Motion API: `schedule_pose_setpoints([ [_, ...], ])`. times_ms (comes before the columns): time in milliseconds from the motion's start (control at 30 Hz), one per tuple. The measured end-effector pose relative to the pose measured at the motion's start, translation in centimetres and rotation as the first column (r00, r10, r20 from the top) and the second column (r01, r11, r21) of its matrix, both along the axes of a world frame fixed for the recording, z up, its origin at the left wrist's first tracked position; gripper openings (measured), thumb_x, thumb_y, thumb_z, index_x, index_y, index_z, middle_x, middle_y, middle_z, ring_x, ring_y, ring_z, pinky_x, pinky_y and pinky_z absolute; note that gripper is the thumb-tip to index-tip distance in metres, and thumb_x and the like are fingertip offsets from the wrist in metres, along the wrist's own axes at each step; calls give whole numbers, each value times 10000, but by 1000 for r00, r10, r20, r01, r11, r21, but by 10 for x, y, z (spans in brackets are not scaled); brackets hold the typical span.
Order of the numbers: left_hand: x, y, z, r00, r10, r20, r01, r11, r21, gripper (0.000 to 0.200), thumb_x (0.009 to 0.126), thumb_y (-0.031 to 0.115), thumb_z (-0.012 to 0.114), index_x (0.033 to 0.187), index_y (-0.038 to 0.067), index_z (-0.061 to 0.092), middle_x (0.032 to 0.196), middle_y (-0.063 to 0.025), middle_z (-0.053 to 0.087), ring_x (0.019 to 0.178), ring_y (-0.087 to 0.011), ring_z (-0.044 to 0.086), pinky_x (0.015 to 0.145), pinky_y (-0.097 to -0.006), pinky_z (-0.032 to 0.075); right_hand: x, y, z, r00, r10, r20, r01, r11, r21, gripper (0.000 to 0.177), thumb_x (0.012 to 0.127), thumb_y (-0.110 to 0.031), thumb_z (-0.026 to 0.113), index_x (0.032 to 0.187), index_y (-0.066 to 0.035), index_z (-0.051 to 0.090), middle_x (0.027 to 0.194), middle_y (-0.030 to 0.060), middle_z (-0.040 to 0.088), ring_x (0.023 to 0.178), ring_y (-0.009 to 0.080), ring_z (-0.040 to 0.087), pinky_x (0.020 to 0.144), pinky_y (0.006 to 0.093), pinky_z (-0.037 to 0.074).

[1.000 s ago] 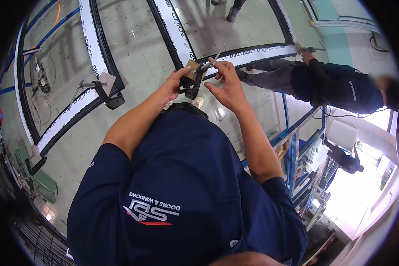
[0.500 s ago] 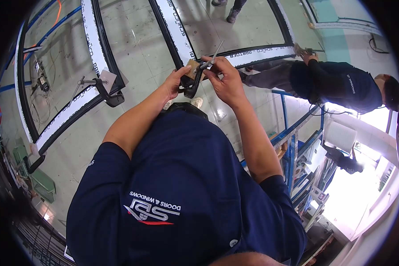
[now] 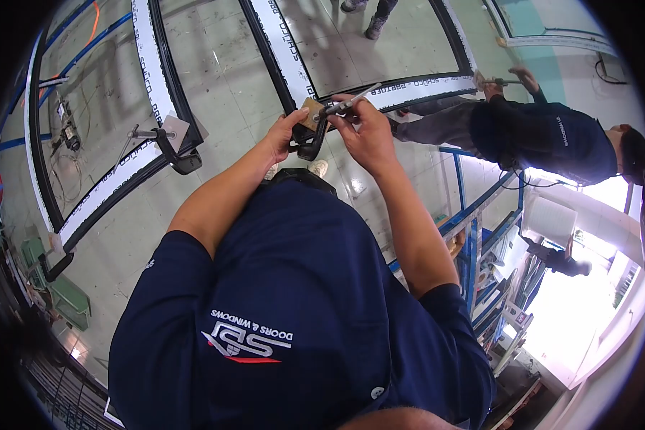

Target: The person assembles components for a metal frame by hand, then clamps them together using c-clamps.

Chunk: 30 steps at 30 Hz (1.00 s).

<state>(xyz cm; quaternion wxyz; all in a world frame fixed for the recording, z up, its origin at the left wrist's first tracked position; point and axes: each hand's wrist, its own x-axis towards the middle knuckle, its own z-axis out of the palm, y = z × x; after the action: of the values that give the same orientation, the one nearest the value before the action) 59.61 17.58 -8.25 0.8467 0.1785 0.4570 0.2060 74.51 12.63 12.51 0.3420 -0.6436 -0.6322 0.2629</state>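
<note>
though green bins' (image 3: 70, 301) contents are unclear, left hand (image 3: 282, 136) grips block (image 3: 311, 113) and clamp (image 3: 310, 150), handle (image 3: 369, 92) pinched by right hand's (image 3: 370, 136) fingertips.

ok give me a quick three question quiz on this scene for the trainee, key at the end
1. True or false: the left hand and right hand are both at the same clamp.
2. What colour is the lettered film on the frame bars? A) red B) white C) green
3. Fill in: the hand at the clamp's screw end is the ____ one.
Key: 1 true; 2 B; 3 right
</note>
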Motion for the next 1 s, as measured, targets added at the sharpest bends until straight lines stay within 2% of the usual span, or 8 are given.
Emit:
schedule_pose_setpoints([
  [100,-4,0,7,999,-22,26,22,1000,-12,901,711,586,781,1365,116,376,1338,-113,521,1222,-280,504,991,-596,355,22,-14,10,973,-89,215,86,996,23,269,838,-59,733,1094,-42,654,899,88,657,776,175,607,724,299,493],
  [233,-4,2,10,998,-45,36,45,999,1,877,717,586,777,1358,125,395,1312,-99,543,1199,-272,515,980,-588,365,37,-14,52,917,-146,371,15,943,332,371,779,-72,756,1127,-77,628,1023,117,620,971,313,593,839,399,472],
  [333,-2,-3,25,1000,5,-28,-5,1000,-6,579,788,608,699,1179,195,595,1146,-17,596,1070,-207,529,934,-491,398,30,8,88,834,-28,551,-212,906,367,418,780,-146,775,1171,-115,628,1068,94,615,1019,306,580,896,425,446],
  [400,-3,-1,21,1000,-11,-20,11,1000,3,586,784,615,697,1179,194,595,1155,-16,594,1074,-209,530,936,-489,395,31,23,96,658,260,707,-513,842,168,495,822,-199,755,1293,-177,605,1076,81,618,1046,288,564,943,410,428],
  [500,-3,-1,17,999,-31,14,30,1000,7,714,749,609,731,1256,158,510,1229,-48,571,1131,-232,524,942,-522,388,37,36,83,510,452,732,-584,807,-91,440,862,-243,703,1292,-218,610,1064,50,626,1024,262,572,942,405,424],
  [667,-5,-1,22,998,-33,47,33,999,10,861,718,589,771,1345,121,409,1303,-77,543,1199,-249,513,950,-559,379,38,46,73,515,496,699,-632,771,-82,245,881,-246,668,1106,-157,630,887,42,585,910,256,584,872,391,439],
  [733,-1,-3,20,1000,11,-22,-11,1000,4,597,768,606,708,1178,188,597,1146,-20,606,1080,-206,537,925,-496,403,37,47,69,561,483,672,-624,780,-39,171,881,-224,662,1004,-117,610,862,55,586,886,281,590,845,396,446],
  [1000,-1,-3,23,998,46,-37,-46,999,1,633,758,568,740,1198,153,552,1134,-33,609,1035,-210,561,900,-506,422,24,39,57,642,349,682,-510,859,41,175,903,-246,644,875,-104,546,721,70,598,700,302,617,675,404,484],
])
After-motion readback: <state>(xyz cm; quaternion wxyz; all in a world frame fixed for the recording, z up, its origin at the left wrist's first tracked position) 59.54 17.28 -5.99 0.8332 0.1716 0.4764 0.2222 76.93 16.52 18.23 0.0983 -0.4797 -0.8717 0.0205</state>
